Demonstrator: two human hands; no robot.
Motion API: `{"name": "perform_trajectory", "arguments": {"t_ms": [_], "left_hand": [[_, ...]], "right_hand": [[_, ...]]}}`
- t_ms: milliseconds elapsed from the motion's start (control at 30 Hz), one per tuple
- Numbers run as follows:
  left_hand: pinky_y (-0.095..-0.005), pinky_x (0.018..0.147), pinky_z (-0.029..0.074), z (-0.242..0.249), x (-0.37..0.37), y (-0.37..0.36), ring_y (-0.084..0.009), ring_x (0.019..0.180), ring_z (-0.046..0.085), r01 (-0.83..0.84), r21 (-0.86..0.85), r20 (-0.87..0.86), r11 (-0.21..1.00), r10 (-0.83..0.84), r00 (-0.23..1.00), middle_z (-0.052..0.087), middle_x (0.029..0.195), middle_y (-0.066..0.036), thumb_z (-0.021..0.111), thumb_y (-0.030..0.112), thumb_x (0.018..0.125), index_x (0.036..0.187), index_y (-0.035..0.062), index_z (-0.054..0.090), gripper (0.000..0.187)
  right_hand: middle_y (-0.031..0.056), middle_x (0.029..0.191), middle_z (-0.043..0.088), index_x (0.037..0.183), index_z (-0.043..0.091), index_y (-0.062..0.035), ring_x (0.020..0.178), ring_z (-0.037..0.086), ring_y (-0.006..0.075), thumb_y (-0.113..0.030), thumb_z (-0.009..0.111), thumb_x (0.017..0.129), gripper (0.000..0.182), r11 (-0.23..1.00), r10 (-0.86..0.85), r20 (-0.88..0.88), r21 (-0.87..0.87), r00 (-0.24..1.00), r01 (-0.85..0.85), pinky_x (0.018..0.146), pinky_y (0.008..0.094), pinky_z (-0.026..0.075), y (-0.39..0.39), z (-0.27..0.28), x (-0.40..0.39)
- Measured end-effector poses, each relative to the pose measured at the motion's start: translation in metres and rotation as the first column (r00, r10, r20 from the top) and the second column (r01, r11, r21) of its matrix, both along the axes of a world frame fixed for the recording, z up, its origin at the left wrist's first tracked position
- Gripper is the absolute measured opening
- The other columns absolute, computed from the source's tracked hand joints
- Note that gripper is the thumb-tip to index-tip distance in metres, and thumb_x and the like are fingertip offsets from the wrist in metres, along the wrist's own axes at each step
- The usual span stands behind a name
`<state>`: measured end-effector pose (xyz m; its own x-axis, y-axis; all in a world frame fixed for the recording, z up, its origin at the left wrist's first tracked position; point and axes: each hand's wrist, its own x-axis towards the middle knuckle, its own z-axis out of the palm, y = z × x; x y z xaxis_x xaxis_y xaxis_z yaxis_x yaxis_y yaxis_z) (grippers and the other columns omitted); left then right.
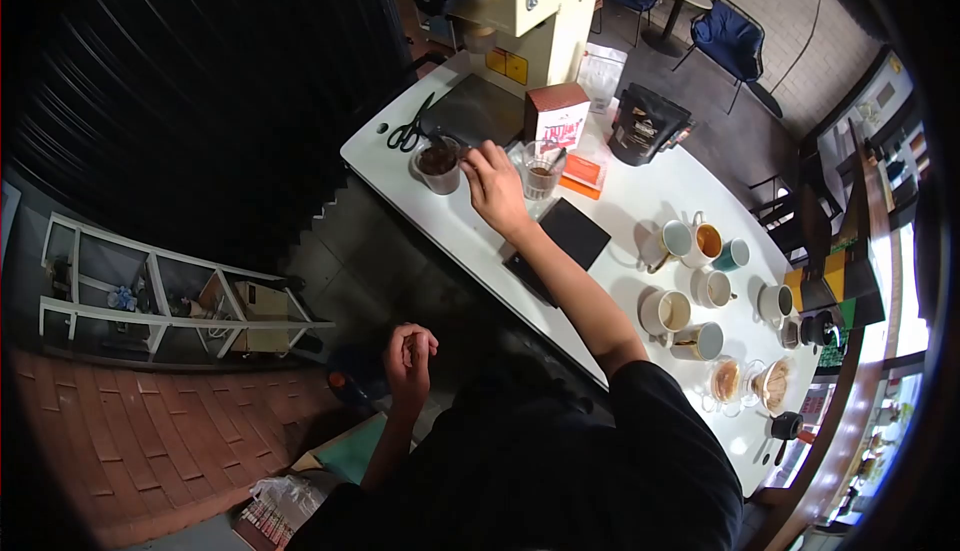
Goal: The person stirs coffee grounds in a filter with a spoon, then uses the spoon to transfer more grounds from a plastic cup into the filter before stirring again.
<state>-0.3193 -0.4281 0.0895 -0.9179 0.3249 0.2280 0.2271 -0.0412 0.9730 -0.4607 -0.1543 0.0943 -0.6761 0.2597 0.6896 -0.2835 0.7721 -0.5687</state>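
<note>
My right hand point(490, 186) reaches over the table with its fingers pinched together at the rim of a clear cup point(437, 173) filled with dark brown grounds. Whatever sits between those fingertips is too small to make out. Just right of the hand stands a clear glass point(540, 183) with some brown contents and a spoon point(557, 159) leaning in it. A flat black scale-like slab point(575, 236) lies under my forearm. My left hand point(410, 353) hangs low, off the table, its fingers curled in with nothing visible in them.
Scissors point(410, 134) lie beside a dark mat point(480, 111). Behind are a cream machine point(540, 11), a red-and-white box point(557, 116), an orange packet point(582, 173) and a black bag point(645, 126). Several cups, including a white mug point(665, 313), and a paper-lined dripper point(772, 384) stand rightward.
</note>
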Motion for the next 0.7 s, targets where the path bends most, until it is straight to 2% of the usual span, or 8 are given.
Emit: {"name": "perform_trajectory", "arguments": {"t_ms": [67, 233, 367, 433, 500, 567, 600, 700], "left_hand": [[-0.0243, 0.069, 0.045, -0.008, -0.007, -0.010, -0.0092, 0.074, 0.053, -0.011, 0.016, 0.036, 1.000, 0.011, 0.999, 0.059, 0.085, -0.007, 0.053, 0.004, 0.104, 0.103, -0.0007, 0.056, 0.006], [-0.0254, 0.069, 0.044, -0.022, -0.019, -0.034, -0.0101, 0.074, 0.051, -0.039, -0.014, 0.112, 0.999, 0.040, 0.993, 0.058, 0.087, -0.007, 0.051, 0.009, 0.105, 0.103, 0.0021, 0.053, 0.008], [-0.0247, 0.069, 0.045, -0.027, -0.030, -0.040, -0.0096, 0.075, 0.054, -0.064, 0.012, 0.162, 0.998, 0.061, 0.985, 0.059, 0.086, -0.007, 0.053, 0.005, 0.103, 0.103, -0.0005, 0.056, 0.006], [-0.0248, 0.070, 0.045, -0.028, -0.033, -0.040, -0.0097, 0.075, 0.054, -0.060, 0.027, 0.160, 0.998, 0.055, 0.986, 0.059, 0.087, -0.007, 0.053, 0.004, 0.103, 0.103, -0.0006, 0.056, 0.006], [-0.0252, 0.070, 0.045, -0.026, -0.036, -0.039, -0.0102, 0.076, 0.053, -0.049, 0.028, 0.134, 0.998, 0.045, 0.990, 0.058, 0.088, -0.007, 0.053, 0.003, 0.103, 0.101, -0.0006, 0.055, 0.005], [-0.0253, 0.069, 0.045, -0.029, -0.040, -0.036, -0.0104, 0.075, 0.053, -0.018, 0.034, 0.125, 0.999, 0.013, 0.992, 0.058, 0.088, -0.007, 0.053, 0.003, 0.103, 0.100, -0.0006, 0.054, 0.005], [-0.0253, 0.068, 0.044, -0.030, -0.040, -0.034, -0.0107, 0.075, 0.053, 0.007, 0.039, 0.120, 0.999, -0.012, 0.993, 0.057, 0.088, -0.007, 0.053, 0.003, 0.103, 0.099, -0.0007, 0.054, 0.006], [-0.0254, 0.066, 0.044, -0.020, -0.042, -0.022, -0.0109, 0.073, 0.052, 0.106, -0.014, 0.061, 0.994, -0.105, 0.993, 0.057, 0.085, -0.006, 0.053, 0.002, 0.103, 0.093, -0.0008, 0.053, 0.010]], "right_hand": [[0.0116, 0.099, 0.054, 0.107, 0.064, -0.0089, 0.094, 0.055, 0.0320, -0.019, 0.065, 0.097, 0.014, 0.971, -0.027, 0.074, 0.237, 0.997, 0.009, 0.081, 0.0437, 0.046, 0.003, -0.022, -0.021], [0.0097, 0.097, 0.054, 0.103, 0.065, -0.0100, 0.093, 0.053, 0.0300, -0.020, 0.066, 0.095, 0.012, 0.966, -0.058, 0.049, 0.255, 0.997, 0.044, 0.082, 0.0431, 0.045, -0.003, -0.027, -0.019], [0.0134, 0.097, 0.053, 0.101, 0.060, -0.0033, 0.091, 0.053, 0.0332, -0.016, 0.062, 0.098, 0.013, 0.990, -0.049, 0.039, 0.134, 0.998, 0.043, 0.081, 0.0433, 0.046, -0.006, -0.019, -0.019], [0.0164, 0.093, 0.052, 0.104, 0.057, 0.0001, 0.083, 0.052, 0.0336, -0.016, 0.055, 0.104, 0.016, 0.949, -0.038, -0.015, -0.315, 0.999, 0.031, 0.078, 0.0414, 0.046, -0.007, -0.015, -0.019], [0.0075, 0.080, 0.052, 0.106, 0.056, -0.0010, 0.071, 0.049, 0.0186, -0.025, 0.048, 0.111, 0.026, 0.807, -0.034, 0.001, -0.589, 0.999, 0.028, 0.069, 0.0334, 0.045, -0.005, -0.015, -0.022], [0.0020, 0.080, 0.052, 0.107, 0.056, -0.0051, 0.069, 0.048, 0.0120, -0.030, 0.047, 0.111, 0.026, 0.464, 0.060, -0.034, -0.884, 0.998, -0.058, 0.064, 0.0279, 0.042, -0.001, -0.012, -0.009], [0.0008, 0.080, 0.052, 0.108, 0.054, -0.0089, 0.068, 0.047, 0.0095, -0.033, 0.047, 0.111, 0.025, 0.374, 0.104, -0.073, -0.921, 0.992, -0.107, 0.061, 0.0257, 0.040, 0.001, -0.008, 0.002], [0.0011, 0.081, 0.052, 0.107, 0.052, -0.0115, 0.070, 0.048, 0.0120, -0.033, 0.047, 0.111, 0.022, 0.000, 0.156, -0.184, -0.982, 0.971, -0.186, 0.064, 0.0274, 0.040, -0.007, 0.019, 0.050]]}}
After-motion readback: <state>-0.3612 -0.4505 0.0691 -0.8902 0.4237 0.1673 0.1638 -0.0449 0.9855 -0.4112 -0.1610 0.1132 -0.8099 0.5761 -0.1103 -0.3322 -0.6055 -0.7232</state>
